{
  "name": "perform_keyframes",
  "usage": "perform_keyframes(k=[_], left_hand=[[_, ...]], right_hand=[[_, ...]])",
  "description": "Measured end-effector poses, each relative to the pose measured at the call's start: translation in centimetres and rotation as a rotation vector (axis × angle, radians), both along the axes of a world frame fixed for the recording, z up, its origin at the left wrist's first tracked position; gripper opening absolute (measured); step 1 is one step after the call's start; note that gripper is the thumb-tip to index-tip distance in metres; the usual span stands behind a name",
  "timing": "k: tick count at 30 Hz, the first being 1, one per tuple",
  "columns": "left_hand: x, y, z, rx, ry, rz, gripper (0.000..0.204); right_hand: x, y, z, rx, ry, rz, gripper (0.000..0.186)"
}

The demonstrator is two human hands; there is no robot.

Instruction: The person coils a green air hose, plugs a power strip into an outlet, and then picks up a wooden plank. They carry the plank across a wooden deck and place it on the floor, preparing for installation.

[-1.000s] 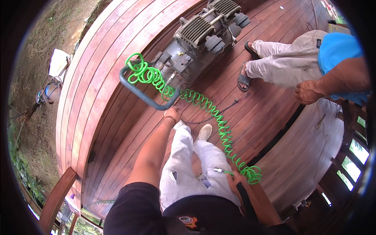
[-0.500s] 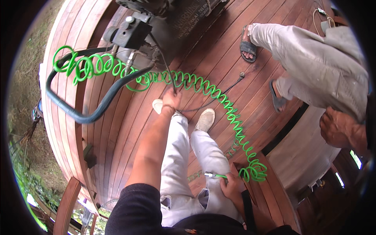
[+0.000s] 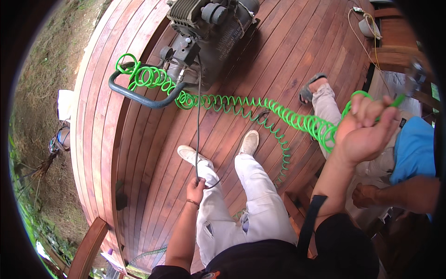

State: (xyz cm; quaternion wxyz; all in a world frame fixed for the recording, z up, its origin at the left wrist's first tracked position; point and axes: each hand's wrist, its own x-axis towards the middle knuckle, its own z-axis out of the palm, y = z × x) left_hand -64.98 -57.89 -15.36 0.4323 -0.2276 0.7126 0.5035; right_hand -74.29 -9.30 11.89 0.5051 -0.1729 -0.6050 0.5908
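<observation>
- Green coiled hose (image 3: 304, 122): grasped by the right hand (image 3: 364, 132), its coils stretching toward nine o'clock to the compressor (image 3: 225, 44) handle (image 3: 139, 99).
- Black cable (image 3: 199, 125): clasped in the left hand (image 3: 196, 189), running toward twelve o'clock to the compressor.

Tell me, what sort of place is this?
It looks like an outdoor wooden deck or platform used as a work area: plank flooring, an air compressor with a green coiled hose, and grassy ground beyond the edge.
</observation>
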Motion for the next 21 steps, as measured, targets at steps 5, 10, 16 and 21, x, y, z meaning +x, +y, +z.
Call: perform_keyframes(k=[5,10,16,21], left_hand=[[-1.7,-4.2,8.2,0.042,-0.040,-0.101,0.019],[-8.0,-4.3,20.7,0.471,-0.344,-0.085,0.018],[-14.7,4.9,25.2,0.832,-0.402,-0.131,0.024],[-17.8,14.1,21.3,0.903,-0.426,-0.068,0.026]], right_hand=[[-1.5,-1.0,6.0,0.148,0.275,0.138,0.031],[-4.2,-5.6,-3.9,0.165,-0.007,-0.118,0.032],[1.6,-20.0,-18.2,-0.258,-1.423,0.559,0.043],[10.4,-30.8,-12.0,-1.155,-0.475,0.723,0.059]])
